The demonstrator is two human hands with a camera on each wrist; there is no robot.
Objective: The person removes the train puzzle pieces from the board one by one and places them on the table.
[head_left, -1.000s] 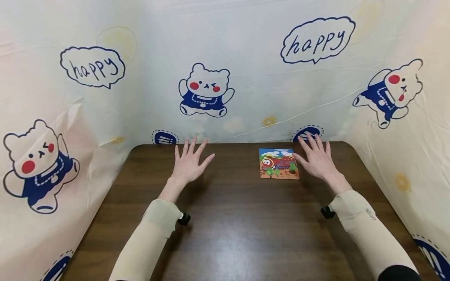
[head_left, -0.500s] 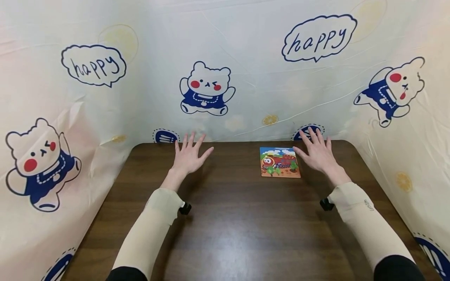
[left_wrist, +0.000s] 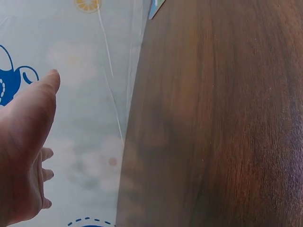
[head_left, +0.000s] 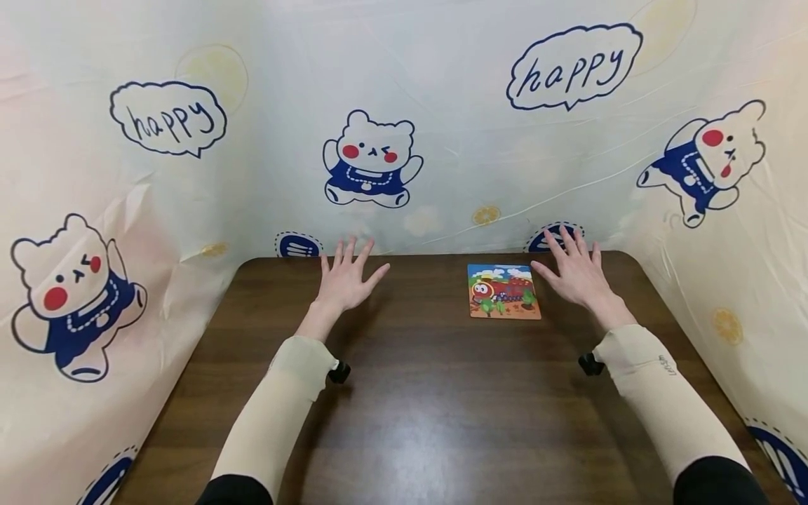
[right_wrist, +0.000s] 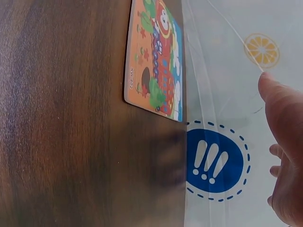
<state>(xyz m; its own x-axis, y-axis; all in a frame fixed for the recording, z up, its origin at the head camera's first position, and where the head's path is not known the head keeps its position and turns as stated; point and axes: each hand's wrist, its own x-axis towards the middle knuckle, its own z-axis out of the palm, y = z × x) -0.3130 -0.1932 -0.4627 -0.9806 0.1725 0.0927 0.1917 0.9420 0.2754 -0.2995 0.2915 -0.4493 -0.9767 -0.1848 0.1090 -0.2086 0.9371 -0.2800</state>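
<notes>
A square picture board [head_left: 503, 292] with a red cartoon train, green bushes and a blue sky lies flat near the table's far edge, right of centre. My right hand [head_left: 577, 277] is held palm down with fingers spread, just to the right of the board, its thumb close to the upper right corner. In the right wrist view the board [right_wrist: 155, 61] lies on the wood, apart from the thumb. My left hand [head_left: 344, 280] hovers palm down over the far left part of the table, fingers straight and spread, holding nothing. Only a corner of the board [left_wrist: 155, 8] shows in the left wrist view.
The brown wooden table [head_left: 404, 393] has rounded far corners. A pale curtain [head_left: 442, 126] printed with bears and "happy" bubbles hangs around its back and both sides, right behind the far edge. Small black devices [head_left: 339, 372] are strapped at both wrists.
Both hands have drifted slightly rightward, staying spread, and the right thumb is a little farther from the board. The view has shifted slightly; the board lies in the same place.
</notes>
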